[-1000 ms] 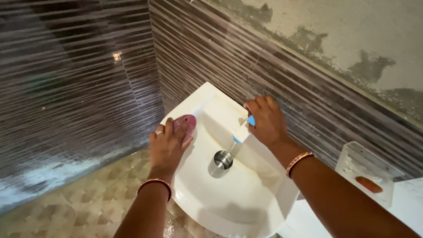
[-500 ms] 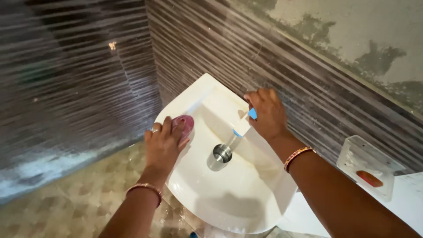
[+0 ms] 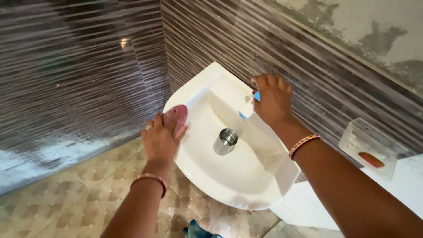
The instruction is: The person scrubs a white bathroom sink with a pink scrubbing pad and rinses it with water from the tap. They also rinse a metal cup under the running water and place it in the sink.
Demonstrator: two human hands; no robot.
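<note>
Over the white basin (image 3: 246, 176) now, and the work in hand looks like scrubbing its rim while water runs into a steel cup (image 3: 225, 141) standing at the middle of the bowl. The left hand (image 3: 162, 140) lies on the basin's left rim, fingers spread nearly flat, pressing down on a pink scrub pad (image 3: 178, 115) that peeks out past the fingertips toward the back corner. It is pinned under the palm rather than gripped in a fist. To do this well, I'd judge the pad wants firm, even pressure and short strokes following the curve of the rim, so it doesn't slide off the wet edge. Across the basin, at its back right, the right hand (image 3: 274, 100) is curled around the white tap with blue trim (image 3: 249, 105), fingers closed over its top; a light touch there should keep the stream falling inside the cup. A clear soap dish (image 3: 369, 147) hangs on the wall, well right of the basin.
</note>
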